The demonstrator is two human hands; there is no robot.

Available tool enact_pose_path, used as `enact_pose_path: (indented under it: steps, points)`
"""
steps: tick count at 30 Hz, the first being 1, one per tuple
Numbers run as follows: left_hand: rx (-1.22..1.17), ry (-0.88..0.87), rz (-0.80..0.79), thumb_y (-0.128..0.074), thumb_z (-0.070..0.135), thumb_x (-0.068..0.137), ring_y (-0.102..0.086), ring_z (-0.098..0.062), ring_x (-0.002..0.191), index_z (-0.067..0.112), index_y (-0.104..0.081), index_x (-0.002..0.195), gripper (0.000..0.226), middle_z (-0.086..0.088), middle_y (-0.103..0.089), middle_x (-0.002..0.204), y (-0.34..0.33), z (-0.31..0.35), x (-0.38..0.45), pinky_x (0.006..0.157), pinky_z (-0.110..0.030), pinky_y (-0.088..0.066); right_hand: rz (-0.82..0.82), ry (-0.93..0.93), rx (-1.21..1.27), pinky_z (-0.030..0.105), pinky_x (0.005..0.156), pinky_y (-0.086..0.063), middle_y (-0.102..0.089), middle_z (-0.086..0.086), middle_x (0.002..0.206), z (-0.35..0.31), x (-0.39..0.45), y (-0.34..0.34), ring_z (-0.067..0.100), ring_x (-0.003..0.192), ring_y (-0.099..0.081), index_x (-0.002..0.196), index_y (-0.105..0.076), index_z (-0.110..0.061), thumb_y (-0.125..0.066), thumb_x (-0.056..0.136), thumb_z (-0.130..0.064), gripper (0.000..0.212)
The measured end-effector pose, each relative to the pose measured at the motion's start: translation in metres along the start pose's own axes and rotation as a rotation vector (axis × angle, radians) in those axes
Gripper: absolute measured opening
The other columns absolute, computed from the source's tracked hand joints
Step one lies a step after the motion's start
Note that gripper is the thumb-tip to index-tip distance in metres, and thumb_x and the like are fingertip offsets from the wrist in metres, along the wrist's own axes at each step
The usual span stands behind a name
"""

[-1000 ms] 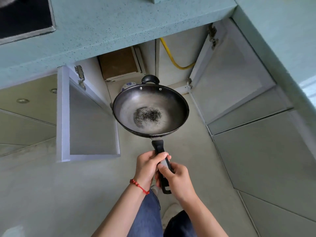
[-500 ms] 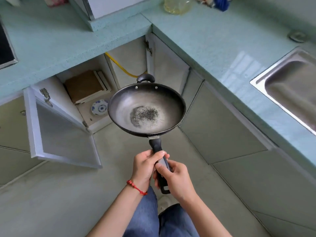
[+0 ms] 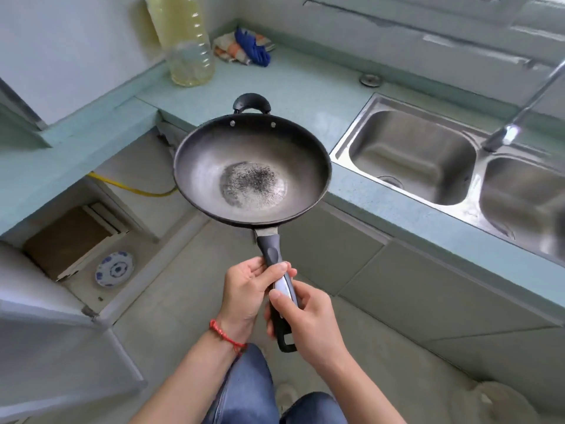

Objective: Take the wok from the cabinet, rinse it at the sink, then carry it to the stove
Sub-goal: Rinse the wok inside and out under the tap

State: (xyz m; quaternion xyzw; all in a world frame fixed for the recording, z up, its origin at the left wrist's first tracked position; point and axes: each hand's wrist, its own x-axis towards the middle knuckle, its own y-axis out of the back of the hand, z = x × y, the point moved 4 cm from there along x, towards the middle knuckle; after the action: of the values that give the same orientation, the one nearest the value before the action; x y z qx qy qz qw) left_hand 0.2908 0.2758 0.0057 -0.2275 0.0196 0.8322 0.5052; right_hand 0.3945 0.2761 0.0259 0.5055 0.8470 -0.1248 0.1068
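The wok (image 3: 252,171) is held out in the air, level, in front of the worktop (image 3: 305,87) corner, clear of every surface. Its long handle (image 3: 276,280) is clamped by both hands: the left hand (image 3: 246,293) is wrapped round the upper part, the right hand (image 3: 305,319) is closed round the lower part, thumb laid along the top. A dark, speckled patch is seen in the bowl of the wok, so a rinse looks well warranted.

The cabinet (image 3: 101,240) below the worktop's left run is left standing open, a blue-patterned plate (image 3: 114,269) lying on its floor. So the first step is judged done: the wok is out. The double sink (image 3: 409,157) is set into the worktop's right run, near the wok's right rim, with the tap (image 3: 519,114) reaching over it; no water is seen running. Rinsing is not yet begun, and the carry to the stove, which is not in view, is left after that. Roughly a third is judged complete.
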Motion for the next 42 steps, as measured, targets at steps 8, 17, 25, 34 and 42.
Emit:
enact_pose_path:
  steps: [8,17,25,34,42]
  points:
    - [0.048,0.011,-0.244,-0.063,0.003,0.078,-0.066,-0.019,0.057,0.000,-0.067,0.072,0.007,-0.007,-0.072,0.062,-0.057,0.033,0.059,0.059,-0.028,-0.054,0.237,0.076,0.052,0.026,0.044,-0.044,-0.056,0.014,0.059,-0.037,0.036,0.032,0.020,0.044,-0.053,0.069,-0.054,-0.003,-0.054,0.078,-0.018,0.018]
    - [0.165,0.067,-0.479,-0.064,0.005,0.078,-0.065,-0.020,0.056,-0.002,-0.066,0.075,0.008,-0.008,-0.072,0.064,-0.122,0.037,0.103,0.059,-0.030,-0.052,0.498,0.095,0.129,0.028,0.045,-0.046,-0.056,0.015,0.060,-0.046,0.062,0.077,0.020,0.043,-0.055,0.071,-0.055,0.001,-0.056,0.084,-0.013,0.019]
    - [0.170,0.208,-0.510,-0.068,0.012,0.074,-0.046,-0.040,0.085,0.005,-0.071,0.064,0.012,-0.011,-0.074,0.070,-0.191,0.007,0.124,0.078,-0.048,-0.035,0.573,0.055,0.162,0.027,0.046,-0.047,-0.057,0.017,0.058,-0.042,0.074,0.147,0.018,0.043,-0.057,0.070,-0.056,-0.001,-0.056,0.086,-0.011,0.018]
    - [0.163,0.301,-0.443,-0.071,0.023,0.061,-0.044,-0.041,0.085,0.004,-0.072,0.065,0.020,-0.014,-0.074,0.073,-0.271,-0.014,0.140,0.079,-0.046,-0.034,0.505,-0.042,0.181,0.029,0.052,-0.050,-0.063,0.007,0.053,-0.046,0.091,0.236,0.019,0.047,-0.060,0.069,-0.059,-0.006,-0.052,0.089,-0.009,0.021]
    - [0.199,0.334,-0.395,-0.068,0.015,0.075,-0.047,-0.040,0.085,0.003,-0.070,0.064,0.016,-0.015,-0.074,0.075,-0.289,-0.017,0.176,0.071,-0.034,-0.041,0.439,-0.101,0.254,0.035,0.059,-0.055,-0.068,0.009,0.055,-0.056,0.121,0.259,0.022,0.051,-0.064,0.071,-0.064,-0.009,-0.053,0.089,-0.008,0.022]
